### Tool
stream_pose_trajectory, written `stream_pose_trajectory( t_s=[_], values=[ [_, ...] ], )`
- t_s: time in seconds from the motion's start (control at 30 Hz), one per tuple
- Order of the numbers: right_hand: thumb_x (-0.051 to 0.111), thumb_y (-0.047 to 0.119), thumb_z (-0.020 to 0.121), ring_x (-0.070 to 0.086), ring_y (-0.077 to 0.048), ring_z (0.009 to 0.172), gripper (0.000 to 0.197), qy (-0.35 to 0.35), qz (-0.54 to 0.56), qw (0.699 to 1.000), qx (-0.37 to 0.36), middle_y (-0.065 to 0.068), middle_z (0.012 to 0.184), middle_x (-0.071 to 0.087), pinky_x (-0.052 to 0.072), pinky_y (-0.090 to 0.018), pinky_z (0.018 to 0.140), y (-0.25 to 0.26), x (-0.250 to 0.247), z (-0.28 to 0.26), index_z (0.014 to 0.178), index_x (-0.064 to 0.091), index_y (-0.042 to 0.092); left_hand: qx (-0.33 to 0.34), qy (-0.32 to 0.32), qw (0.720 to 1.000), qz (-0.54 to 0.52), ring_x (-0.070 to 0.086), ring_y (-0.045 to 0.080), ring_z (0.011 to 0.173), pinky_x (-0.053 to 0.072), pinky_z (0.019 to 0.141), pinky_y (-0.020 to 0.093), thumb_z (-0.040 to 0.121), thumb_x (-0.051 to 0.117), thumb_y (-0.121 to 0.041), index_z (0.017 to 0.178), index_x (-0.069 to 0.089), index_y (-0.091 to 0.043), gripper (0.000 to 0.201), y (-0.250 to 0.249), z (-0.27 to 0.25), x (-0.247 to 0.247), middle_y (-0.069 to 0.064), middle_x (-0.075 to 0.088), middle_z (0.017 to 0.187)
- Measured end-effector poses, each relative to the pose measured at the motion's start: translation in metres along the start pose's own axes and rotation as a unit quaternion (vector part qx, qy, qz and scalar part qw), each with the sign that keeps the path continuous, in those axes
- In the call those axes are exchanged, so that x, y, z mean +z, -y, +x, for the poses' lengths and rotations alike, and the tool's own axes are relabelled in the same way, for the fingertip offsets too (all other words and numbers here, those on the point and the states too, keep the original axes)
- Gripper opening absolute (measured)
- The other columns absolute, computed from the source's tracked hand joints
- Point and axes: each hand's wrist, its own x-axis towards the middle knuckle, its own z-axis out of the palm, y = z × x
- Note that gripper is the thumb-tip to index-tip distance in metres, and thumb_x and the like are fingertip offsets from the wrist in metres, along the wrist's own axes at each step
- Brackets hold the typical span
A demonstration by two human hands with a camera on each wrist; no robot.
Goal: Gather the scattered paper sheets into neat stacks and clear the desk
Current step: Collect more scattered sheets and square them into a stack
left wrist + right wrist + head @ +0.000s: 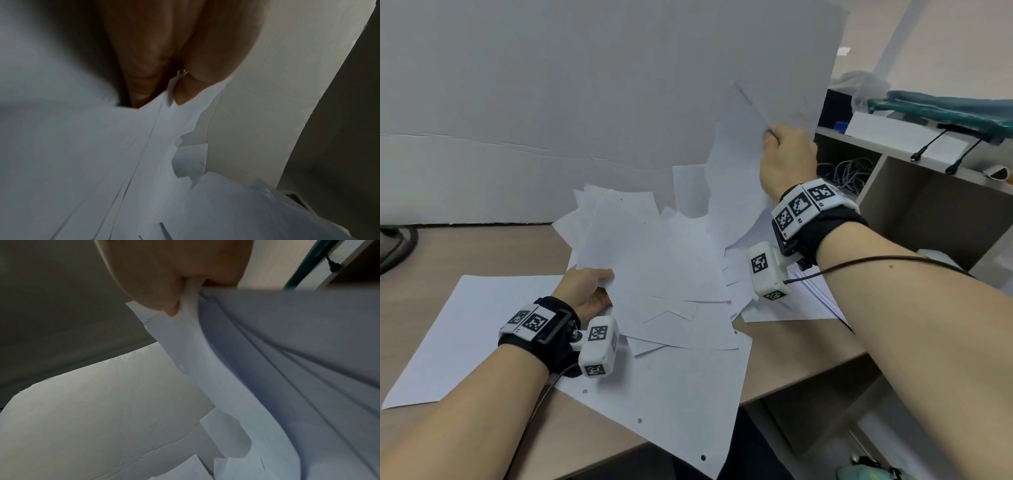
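From the head view, a loose heap of white sheets (664, 274) lies fanned across the middle of the desk (482, 253), its edges pointing every way. The left hand (585, 291) pinches the heap's left edge, thumb on top and the other fingers hidden beneath the paper. The right hand (787, 161) is raised above the desk and closed in a fist on a few sheets (736, 164), which hang curved from it down toward the heap. A single flat sheet (458, 329) lies on the desk at the left under the left wrist, and a larger punched sheet (671, 394) lies at the near edge, overhanging it. More paper lies flat under the right forearm. A white board (585, 85) stands behind the desk; shelves (893, 178) with cables stand to the right.

From the left wrist, the thumb (185, 92) presses down on a bundle of sheet edges (144, 129), with the fingers (141, 73) curled against them from the other side. The view is dim and blurred; the cracked board (257, 121) shows beyond.

From the right wrist, the thumb (160, 293) and curled fingers (222, 269) clamp a gathered fold of paper (267, 337), which falls away in soft curves. The board (102, 418) fills the lower left, and a shelf edge (345, 262) shows at the upper right.
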Motion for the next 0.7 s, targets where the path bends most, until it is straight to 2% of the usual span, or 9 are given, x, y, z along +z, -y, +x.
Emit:
stream_pose_trajectory(
  t_s=[0.13, 0.2, 0.3, 0.4, 0.47, 0.53, 0.6, 0.63, 0.7],
  values=[
    [0.036, 0.019, 0.105, 0.040, -0.025, 0.083, 0.029, -0.050, 0.005, 0.999, 0.009, -0.003, 0.088, 0.051, 0.025, -0.028, 0.068, -0.007, -0.006, 0.002, 0.108, 0.063, 0.009, 0.008, 0.013, 1.000, -0.021, 0.068, 0.038, 0.102, 0.060, 0.073, 0.049, 0.093, 0.039, 0.019, 0.120, 0.059, -0.004, 0.041, 0.003, 0.002, 0.003, 0.020, 0.068, 0.119],
    [0.037, 0.018, 0.105, 0.042, -0.019, 0.076, 0.028, -0.094, 0.057, 0.994, -0.005, 0.000, 0.080, 0.050, 0.025, -0.025, 0.065, -0.006, -0.006, 0.006, 0.097, 0.063, 0.010, 0.006, 0.017, 0.999, -0.027, 0.068, 0.037, 0.102, 0.062, 0.068, 0.046, 0.094, 0.039, 0.019, 0.122, 0.058, -0.004, 0.041, 0.004, 0.001, 0.005, 0.020, 0.069, 0.116],
    [0.040, 0.019, 0.105, 0.040, -0.002, 0.061, 0.030, -0.139, 0.157, 0.977, 0.029, 0.012, 0.069, 0.044, 0.030, -0.020, 0.061, -0.002, -0.006, 0.014, 0.077, 0.051, 0.024, -0.008, 0.018, 0.999, -0.032, 0.068, 0.035, 0.100, 0.060, 0.068, 0.046, 0.096, 0.039, 0.016, 0.123, 0.057, -0.004, 0.039, 0.007, 0.002, 0.008, 0.018, 0.069, 0.113],
    [0.044, 0.018, 0.104, 0.051, -0.007, 0.068, 0.022, -0.183, 0.274, 0.938, 0.108, 0.006, 0.081, 0.057, 0.039, -0.018, 0.067, 0.003, -0.002, 0.020, 0.096, 0.063, 0.010, -0.022, 0.015, 0.999, -0.032, 0.069, 0.034, 0.098, 0.056, 0.071, 0.046, 0.097, 0.040, 0.013, 0.132, 0.053, -0.002, 0.040, 0.007, 0.003, 0.007, 0.016, 0.070, 0.113],
    [0.047, 0.013, 0.102, 0.052, -0.012, 0.074, 0.022, -0.197, 0.333, 0.909, 0.153, 0.001, 0.087, 0.058, 0.041, -0.014, 0.064, 0.004, 0.004, 0.020, 0.103, 0.066, 0.002, -0.032, 0.006, 0.999, -0.042, 0.073, 0.032, 0.088, 0.058, 0.063, 0.043, 0.098, 0.042, 0.012, 0.132, 0.053, -0.001, 0.038, 0.006, 0.006, 0.005, 0.016, 0.071, 0.111],
    [0.047, 0.012, 0.102, 0.048, -0.017, 0.074, 0.028, -0.178, 0.357, 0.892, 0.212, -0.010, 0.088, 0.059, 0.038, -0.011, 0.054, 0.002, 0.008, 0.013, 0.110, 0.063, -0.009, -0.035, 0.001, 0.998, -0.054, 0.076, 0.032, 0.082, 0.060, 0.058, 0.041, 0.098, 0.041, 0.011, 0.132, 0.053, 0.004, 0.036, 0.005, 0.009, 0.003, 0.019, 0.070, 0.111],
    [0.044, 0.018, 0.104, 0.043, -0.021, 0.078, 0.038, -0.105, 0.357, 0.886, 0.277, -0.029, 0.111, 0.061, 0.036, -0.013, 0.046, -0.003, 0.012, 0.004, 0.124, 0.056, -0.012, -0.039, -0.008, 0.998, -0.058, 0.076, 0.033, 0.086, 0.061, 0.060, 0.042, 0.099, 0.042, 0.010, 0.134, 0.052, 0.005, 0.037, 0.005, 0.012, 0.001, 0.021, 0.070, 0.116],
    [0.040, 0.022, 0.105, 0.041, -0.022, 0.082, 0.042, -0.056, 0.344, 0.886, 0.304, -0.030, 0.127, 0.056, 0.034, -0.014, 0.042, -0.006, 0.015, -0.001, 0.131, 0.051, -0.010, -0.042, -0.013, 0.997, -0.061, 0.075, 0.034, 0.091, 0.062, 0.062, 0.043, 0.099, 0.042, 0.009, 0.134, 0.052, 0.005, 0.037, 0.005, 0.014, -0.001, 0.021, 0.069, 0.119],
    [0.037, 0.026, 0.106, 0.048, -0.034, 0.091, 0.047, 0.010, 0.330, 0.877, 0.348, -0.026, 0.141, 0.049, 0.036, -0.024, 0.044, -0.015, 0.027, -0.013, 0.139, 0.046, -0.006, -0.048, -0.016, 0.996, -0.071, 0.073, 0.034, 0.099, 0.062, 0.068, 0.044, 0.099, 0.044, 0.008, 0.133, 0.054, 0.004, 0.036, 0.006, 0.017, -0.002, 0.021, 0.068, 0.124]
  ],
)
